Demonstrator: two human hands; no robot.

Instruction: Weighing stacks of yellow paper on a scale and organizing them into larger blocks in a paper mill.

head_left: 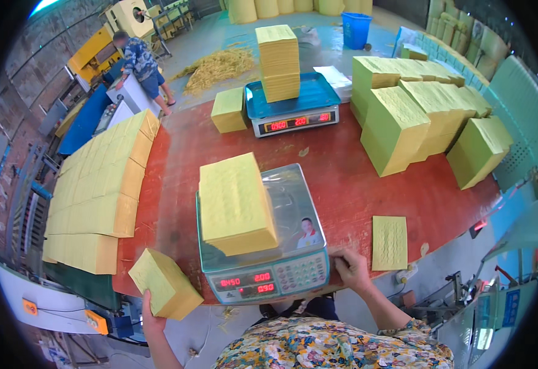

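Observation:
A block of yellow embossed paper sheets (169, 288) is tilted at the table's near left edge. My left hand (152, 307) grips its near left side, fingers partly hidden behind it. Right of it stands a digital scale (299, 270) with a keypad and lit red digits. A taller yellow paper stack (237, 203) sits slightly askew on its metal pan, touched by neither hand. My right hand (353, 269) rests on the table beside the scale's front right corner, fingers bent but apart. A thin yellow sheet or pad (390, 243) lies to its right.
On the red table (318, 166), a second scale (296, 123) with a blue pan bears a tall paper stack (278, 64). Yellow stacks line the left (97, 190) and fill the right (404, 123). A person (140, 64) stands at a machine, far left. A blue bin (356, 31) stands behind.

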